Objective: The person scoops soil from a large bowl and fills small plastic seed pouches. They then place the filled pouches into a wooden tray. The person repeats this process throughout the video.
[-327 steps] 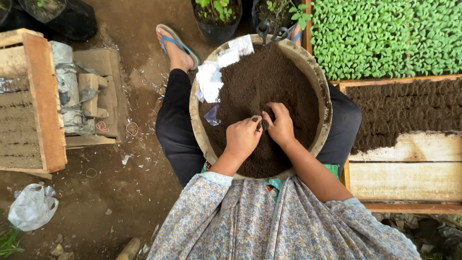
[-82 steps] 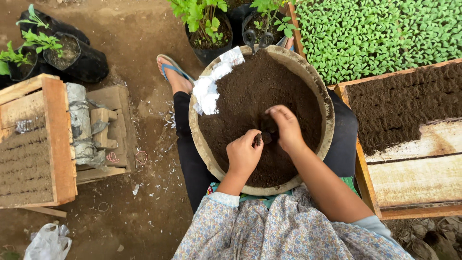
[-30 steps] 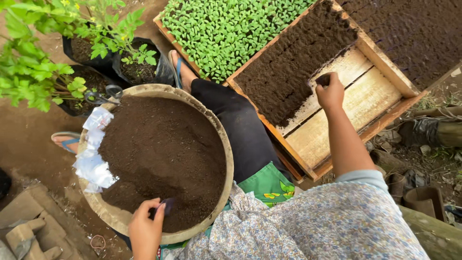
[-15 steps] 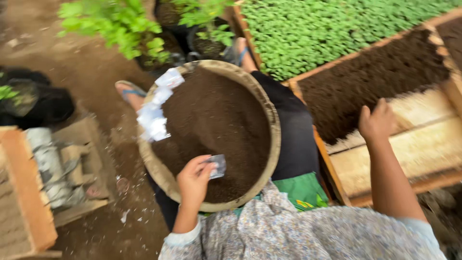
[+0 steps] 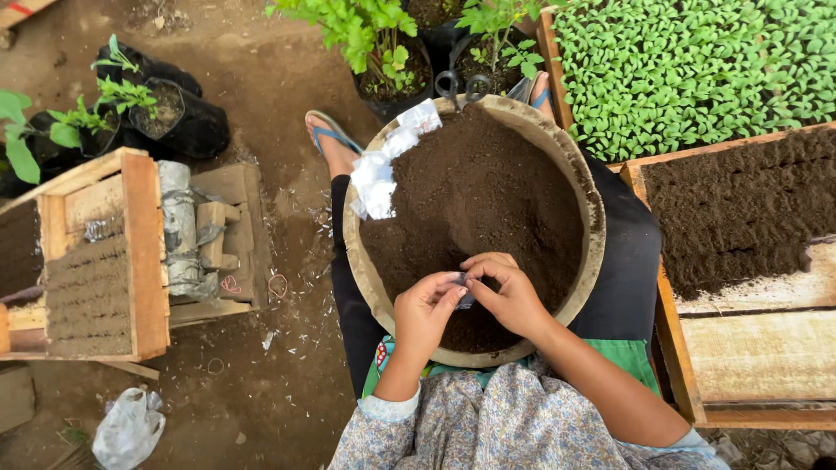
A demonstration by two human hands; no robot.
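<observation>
Looking down from the head camera, a seated person works over a bowl of soil held on the lap. At far left, a wooden tray [image 5: 104,252] with square corners holds ridged grey-brown soil and stands on bare packed dirt. A crumpled clear plastic bag [image 5: 128,428] lies on the ground below it, and black grow bags [image 5: 174,117] with small leafy plants sit above it. Between tray and bowl runs a strip of open ground scattered with small white scraps.

In the centre, the round bowl [image 5: 592,226] has a thick, worn tan rim and is filled with fine, dark, crumbly soil. Torn white plastic scraps [image 5: 383,170] drape over its upper left rim. A foot in a blue sandal [image 5: 329,139] rests on the dirt just beyond that rim.

Over the near part of the bowl, the left hand [image 5: 424,312] and right hand [image 5: 514,296] meet. The fingers of both hands are pressed together, pinching a small, thin, clear packet [image 5: 459,289] between them, just above the soil. The sleeves are pale floral cloth.

At right, a long wooden bed [image 5: 740,287] sits close against the knee, with little room between. It holds dense green seedlings [image 5: 688,70] at the top, furrowed dark soil in the middle, and bare pale boards nearest the person.
</observation>
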